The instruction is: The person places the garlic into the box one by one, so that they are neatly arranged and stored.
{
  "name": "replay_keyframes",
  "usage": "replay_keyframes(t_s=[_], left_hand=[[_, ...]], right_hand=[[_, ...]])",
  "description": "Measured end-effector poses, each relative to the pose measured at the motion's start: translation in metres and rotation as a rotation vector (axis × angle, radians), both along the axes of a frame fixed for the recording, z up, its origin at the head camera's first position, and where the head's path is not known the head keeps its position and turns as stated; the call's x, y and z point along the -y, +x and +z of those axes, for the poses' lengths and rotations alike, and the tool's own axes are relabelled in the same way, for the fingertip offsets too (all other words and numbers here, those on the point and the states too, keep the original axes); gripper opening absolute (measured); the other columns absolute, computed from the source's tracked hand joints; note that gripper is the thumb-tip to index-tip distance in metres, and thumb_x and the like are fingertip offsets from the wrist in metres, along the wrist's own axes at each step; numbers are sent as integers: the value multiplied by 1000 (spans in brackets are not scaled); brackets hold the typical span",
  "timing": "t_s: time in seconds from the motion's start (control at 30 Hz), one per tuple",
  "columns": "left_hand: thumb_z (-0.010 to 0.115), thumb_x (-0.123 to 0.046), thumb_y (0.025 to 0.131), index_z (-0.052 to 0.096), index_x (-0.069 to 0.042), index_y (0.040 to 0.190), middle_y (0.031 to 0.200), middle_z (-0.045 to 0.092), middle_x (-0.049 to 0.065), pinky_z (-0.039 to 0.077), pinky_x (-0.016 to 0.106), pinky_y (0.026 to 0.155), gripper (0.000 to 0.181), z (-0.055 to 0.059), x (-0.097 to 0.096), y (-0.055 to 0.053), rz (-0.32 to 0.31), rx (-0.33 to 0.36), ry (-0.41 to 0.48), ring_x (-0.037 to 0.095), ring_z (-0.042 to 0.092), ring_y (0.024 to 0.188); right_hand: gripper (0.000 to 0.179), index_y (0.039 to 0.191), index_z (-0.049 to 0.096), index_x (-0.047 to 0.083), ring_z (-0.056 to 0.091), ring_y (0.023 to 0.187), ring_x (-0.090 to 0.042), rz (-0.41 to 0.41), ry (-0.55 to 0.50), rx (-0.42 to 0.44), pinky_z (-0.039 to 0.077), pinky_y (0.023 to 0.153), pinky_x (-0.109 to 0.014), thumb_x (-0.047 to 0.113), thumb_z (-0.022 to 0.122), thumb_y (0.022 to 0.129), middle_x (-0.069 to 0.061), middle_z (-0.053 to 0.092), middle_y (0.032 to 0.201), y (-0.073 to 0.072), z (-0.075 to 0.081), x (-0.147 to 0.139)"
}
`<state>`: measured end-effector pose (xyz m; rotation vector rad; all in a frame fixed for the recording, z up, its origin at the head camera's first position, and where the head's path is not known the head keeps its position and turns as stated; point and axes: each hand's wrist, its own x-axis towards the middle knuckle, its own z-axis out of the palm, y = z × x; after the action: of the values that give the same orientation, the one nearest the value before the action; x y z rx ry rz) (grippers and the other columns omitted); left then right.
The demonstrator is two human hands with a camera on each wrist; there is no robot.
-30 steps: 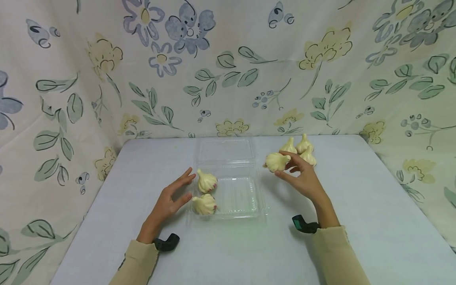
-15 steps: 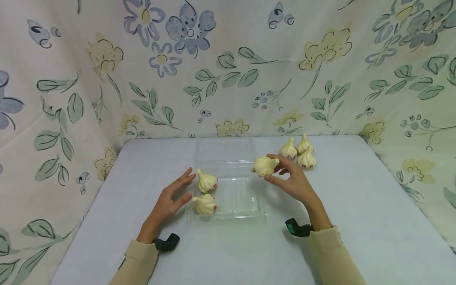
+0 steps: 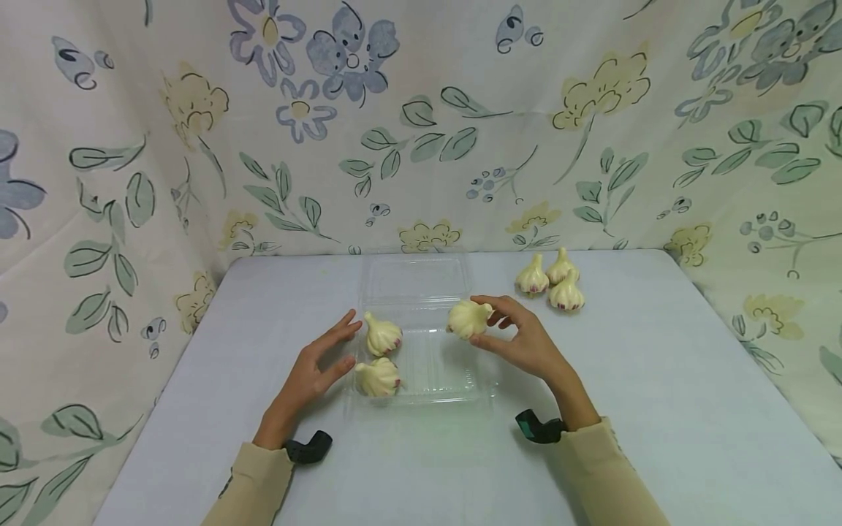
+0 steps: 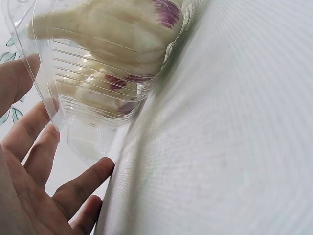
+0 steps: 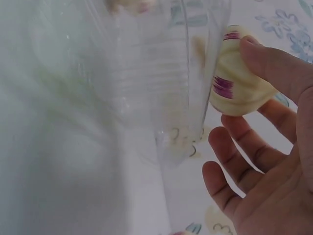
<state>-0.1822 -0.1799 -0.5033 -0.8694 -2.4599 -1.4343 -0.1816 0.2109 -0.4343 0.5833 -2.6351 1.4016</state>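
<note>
My right hand (image 3: 522, 340) pinches a garlic bulb (image 3: 468, 319) between thumb and fingers, over the right side of a clear plastic clamshell box (image 3: 434, 400). In the right wrist view the held bulb (image 5: 239, 81) shows purple streaks beside the box wall. My left hand (image 3: 314, 369) rests at the box's left side with fingers spread; in the left wrist view its fingertips touch the clear wall (image 4: 49, 93). Two garlic bulbs lie in the left part of the box, a rear bulb (image 3: 383, 334) and a front bulb (image 3: 378, 377).
The box's lid (image 3: 417, 277) lies folded back toward the far edge of the white table (image 3: 658, 402). Three more garlic bulbs (image 3: 531, 275) sit grouped at the back right. A flowered curtain (image 3: 421, 124) hangs behind and along the sides.
My right hand has carried the garlic bulb leftward and slightly nearer, from beside the three grouped bulbs to over the box. The left hand has stayed in place.
</note>
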Motion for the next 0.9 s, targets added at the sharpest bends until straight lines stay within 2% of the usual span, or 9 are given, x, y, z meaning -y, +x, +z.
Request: replay_keyframes(t_s=[0.2,0.33,0.43,0.57,0.83,0.9], left_hand=[[67,-7,94,52,-15,150,166,35,8,25,16,118,59,0,0,1,0,14,2,10,54,138],[67,-7,95,52,-15,150,166,36,8,25,18,118,58,0,0,0,2,15,-3,11,55,137],[67,-7,95,52,-15,150,166,36,9,25,18,118,58,1,-1,1,1,11,-4,12,55,138],[67,-6,94,51,-14,150,166,35,9,24,17,118,58,2,-1,1,-3,10,0,10,53,138],[67,-6,94,52,-14,150,165,36,10,25,19,118,59,4,-1,2,0,5,-1,15,55,138],[68,-6,94,52,-14,150,165,37,10,26,20,118,59,5,-1,3,1,3,-3,17,56,137]], right_hand=[[60,139,62,24,60,107,-24,41,3,-12,49,92,-50,22,85,84,0,66,113,2,-3,8],[59,139,62,25,58,108,-28,59,9,-18,46,94,-50,22,85,84,0,66,115,3,-5,12],[60,139,62,26,57,111,-33,66,12,-9,44,97,-56,22,85,84,0,66,117,4,-6,15],[60,140,62,24,56,113,-32,64,16,14,40,100,-61,25,85,84,0,66,125,5,-6,18],[60,139,62,25,59,115,-34,89,41,-3,36,102,-52,27,85,84,2,67,129,7,-6,25],[59,139,62,26,59,114,-35,98,40,-12,38,102,-53,27,85,84,2,67,129,7,-6,28]])
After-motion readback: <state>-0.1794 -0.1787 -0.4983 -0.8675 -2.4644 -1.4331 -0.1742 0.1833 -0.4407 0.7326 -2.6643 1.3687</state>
